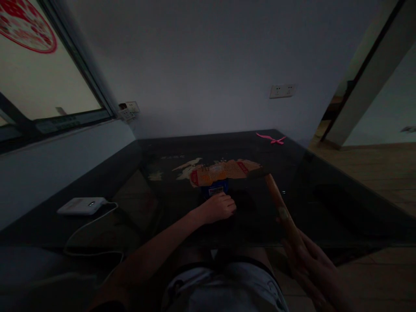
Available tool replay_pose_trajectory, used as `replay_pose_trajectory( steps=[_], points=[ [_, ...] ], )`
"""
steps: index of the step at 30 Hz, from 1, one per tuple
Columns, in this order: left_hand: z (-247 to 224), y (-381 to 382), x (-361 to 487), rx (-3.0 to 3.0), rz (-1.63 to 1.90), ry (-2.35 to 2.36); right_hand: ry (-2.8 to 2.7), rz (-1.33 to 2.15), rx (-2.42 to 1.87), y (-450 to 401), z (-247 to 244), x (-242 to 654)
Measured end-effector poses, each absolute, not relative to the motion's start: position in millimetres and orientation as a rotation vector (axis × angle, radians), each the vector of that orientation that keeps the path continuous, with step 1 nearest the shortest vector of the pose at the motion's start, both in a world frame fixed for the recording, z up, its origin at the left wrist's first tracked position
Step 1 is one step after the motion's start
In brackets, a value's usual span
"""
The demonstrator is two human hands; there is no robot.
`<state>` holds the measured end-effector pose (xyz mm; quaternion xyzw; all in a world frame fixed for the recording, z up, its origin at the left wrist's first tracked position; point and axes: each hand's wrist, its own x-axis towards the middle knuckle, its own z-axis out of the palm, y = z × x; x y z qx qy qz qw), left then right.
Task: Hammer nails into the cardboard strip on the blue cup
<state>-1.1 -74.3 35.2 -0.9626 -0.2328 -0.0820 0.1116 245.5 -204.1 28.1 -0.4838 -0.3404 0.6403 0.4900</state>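
My left hand (221,207) rests on the dark tabletop with its fingers curled closed; what they hold, if anything, is hidden. Just beyond its knuckles is a blue object with a white printed label (216,190), partly covered. Over it lies a flat tan and orange piece of packaging (232,170) with red bands, something shiny at its middle. At the lower right, my right hand (307,260) is closed around the wooden handle of a hammer (279,199). The hammer's dark head points left, close to the packaging's right end, and blends into the dark table.
The glossy black table (195,145) meets a pale wall at the back. On its left lies a white power bank (81,206) with a white cable (87,224) trailing off the front edge. A pink ribbon-like strip (273,139) lies at the back right. My lap is below.
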Motion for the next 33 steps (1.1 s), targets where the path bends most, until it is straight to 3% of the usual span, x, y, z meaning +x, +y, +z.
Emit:
replay_pose_trajectory(
  steps=[5, 9, 15, 20, 25, 33],
  points=[
    [63, -90, -8, -2.931, -0.862, -0.839, -0.695, 1.589, -0.938, -199, 34, 231],
    [94, -72, -28, -2.636, -1.410, -1.271, -0.812, 1.755, -0.733, -191, 48, 221],
    [94, 3, -53, -2.379, -1.797, -1.595, -0.931, 1.792, -0.688, -178, 57, 203],
    [71, 29, -58, -2.417, -1.923, -1.721, -0.961, 1.799, -0.737, -177, 60, 199],
    [68, 22, -57, -2.473, -1.836, -1.769, -1.080, 1.789, -0.798, -170, 68, 196],
    [67, 20, -56, -2.486, -1.865, -1.785, -1.443, 1.467, -1.051, -123, 91, 189]
  ],
)
